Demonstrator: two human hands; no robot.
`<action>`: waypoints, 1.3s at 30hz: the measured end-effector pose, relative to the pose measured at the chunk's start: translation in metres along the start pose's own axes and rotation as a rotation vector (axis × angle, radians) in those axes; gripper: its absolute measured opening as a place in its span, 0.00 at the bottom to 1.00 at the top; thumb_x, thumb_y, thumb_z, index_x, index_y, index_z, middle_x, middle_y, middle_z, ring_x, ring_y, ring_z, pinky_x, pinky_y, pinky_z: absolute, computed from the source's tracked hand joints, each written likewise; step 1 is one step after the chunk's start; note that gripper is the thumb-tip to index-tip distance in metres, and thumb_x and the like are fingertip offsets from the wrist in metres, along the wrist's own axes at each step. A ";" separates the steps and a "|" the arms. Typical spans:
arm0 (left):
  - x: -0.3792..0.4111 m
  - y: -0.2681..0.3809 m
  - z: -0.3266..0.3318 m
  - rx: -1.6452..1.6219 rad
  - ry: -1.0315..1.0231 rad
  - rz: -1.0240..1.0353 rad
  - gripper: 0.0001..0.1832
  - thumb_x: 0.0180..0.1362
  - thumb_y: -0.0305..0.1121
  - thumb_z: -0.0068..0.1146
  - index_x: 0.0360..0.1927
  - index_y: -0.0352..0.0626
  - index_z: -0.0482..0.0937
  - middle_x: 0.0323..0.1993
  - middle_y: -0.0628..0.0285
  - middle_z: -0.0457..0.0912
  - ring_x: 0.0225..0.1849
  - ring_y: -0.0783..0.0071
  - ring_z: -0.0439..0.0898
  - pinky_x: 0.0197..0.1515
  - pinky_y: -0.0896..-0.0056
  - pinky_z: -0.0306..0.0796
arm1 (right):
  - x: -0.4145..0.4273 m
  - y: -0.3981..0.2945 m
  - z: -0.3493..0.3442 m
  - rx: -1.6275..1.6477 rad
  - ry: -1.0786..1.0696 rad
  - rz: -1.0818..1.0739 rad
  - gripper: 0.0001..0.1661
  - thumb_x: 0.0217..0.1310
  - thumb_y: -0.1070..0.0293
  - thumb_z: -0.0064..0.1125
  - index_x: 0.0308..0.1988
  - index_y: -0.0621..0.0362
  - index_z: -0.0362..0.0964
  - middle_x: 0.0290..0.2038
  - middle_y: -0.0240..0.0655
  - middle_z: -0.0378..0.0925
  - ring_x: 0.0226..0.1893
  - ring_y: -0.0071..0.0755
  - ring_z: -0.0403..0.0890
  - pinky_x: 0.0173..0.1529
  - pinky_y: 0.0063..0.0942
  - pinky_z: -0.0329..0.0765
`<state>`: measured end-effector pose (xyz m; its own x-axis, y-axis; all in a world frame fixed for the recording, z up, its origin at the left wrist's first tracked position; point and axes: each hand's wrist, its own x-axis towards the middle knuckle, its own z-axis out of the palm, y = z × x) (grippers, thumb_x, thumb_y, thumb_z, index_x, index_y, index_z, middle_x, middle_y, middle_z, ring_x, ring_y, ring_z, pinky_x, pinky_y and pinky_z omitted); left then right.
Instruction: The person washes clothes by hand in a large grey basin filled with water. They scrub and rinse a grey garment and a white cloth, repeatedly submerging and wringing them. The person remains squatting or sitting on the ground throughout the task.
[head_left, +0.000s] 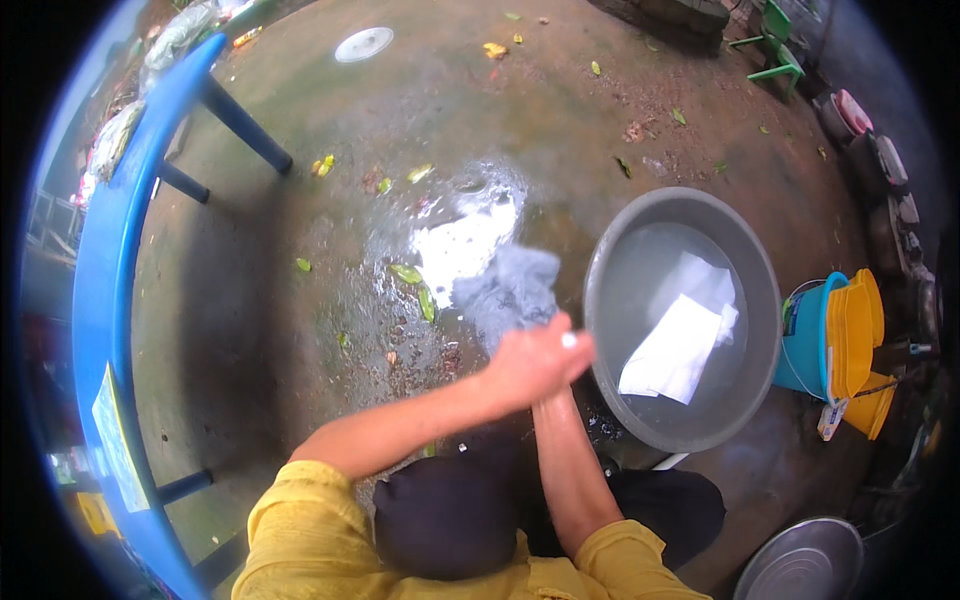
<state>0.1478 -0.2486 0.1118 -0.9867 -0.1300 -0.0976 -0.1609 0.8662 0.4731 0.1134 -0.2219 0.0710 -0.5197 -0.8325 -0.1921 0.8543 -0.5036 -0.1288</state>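
A wet grey cloth (510, 289), blurred by motion, hangs beyond my hands over the wet floor. My left hand (529, 365) is clenched on its near end, with something small and white on a finger. My right hand (553, 396) comes up from below and meets the left at the cloth; its fingers are mostly covered. Just right of both hands stands a large grey plastic basin (681, 442) of cloudy water. White cloth (673, 349) floats in it, partly under the surface.
A blue plastic table (105, 300) stands along the left. A turquoise bucket (806, 356) and yellow containers (851, 337) stand right of the basin. A metal pan (802, 562) lies lower right. Leaves litter the wet ground, and a round white lid (364, 45) lies at the back.
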 end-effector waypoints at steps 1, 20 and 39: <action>0.017 -0.017 0.008 0.010 0.078 -0.087 0.14 0.63 0.44 0.44 0.38 0.46 0.74 0.31 0.46 0.78 0.27 0.44 0.79 0.25 0.49 0.74 | 0.003 0.004 -0.007 -0.008 0.042 -0.001 0.13 0.67 0.60 0.44 0.46 0.54 0.66 0.43 0.33 0.71 0.44 0.27 0.72 0.49 0.28 0.71; -0.007 -0.022 0.048 0.046 0.272 0.067 0.10 0.57 0.42 0.53 0.38 0.51 0.76 0.29 0.50 0.77 0.25 0.51 0.80 0.26 0.51 0.74 | 0.002 -0.007 -0.073 0.087 -0.528 -0.054 0.32 0.68 0.35 0.30 0.46 0.51 0.68 0.40 0.31 0.71 0.42 0.34 0.72 0.53 0.34 0.71; 0.013 -0.028 0.010 0.181 0.105 -0.303 0.21 0.64 0.47 0.45 0.48 0.38 0.72 0.46 0.40 0.73 0.37 0.45 0.80 0.30 0.51 0.76 | -0.001 -0.003 -0.044 -0.031 -0.022 -0.169 0.32 0.71 0.45 0.34 0.63 0.55 0.56 0.56 0.37 0.66 0.58 0.31 0.65 0.65 0.30 0.58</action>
<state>0.1400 -0.2700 0.0888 -0.8932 -0.4348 -0.1145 -0.4491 0.8506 0.2733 0.1103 -0.2094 0.0283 -0.6552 -0.7417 -0.1435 0.7539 -0.6298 -0.1871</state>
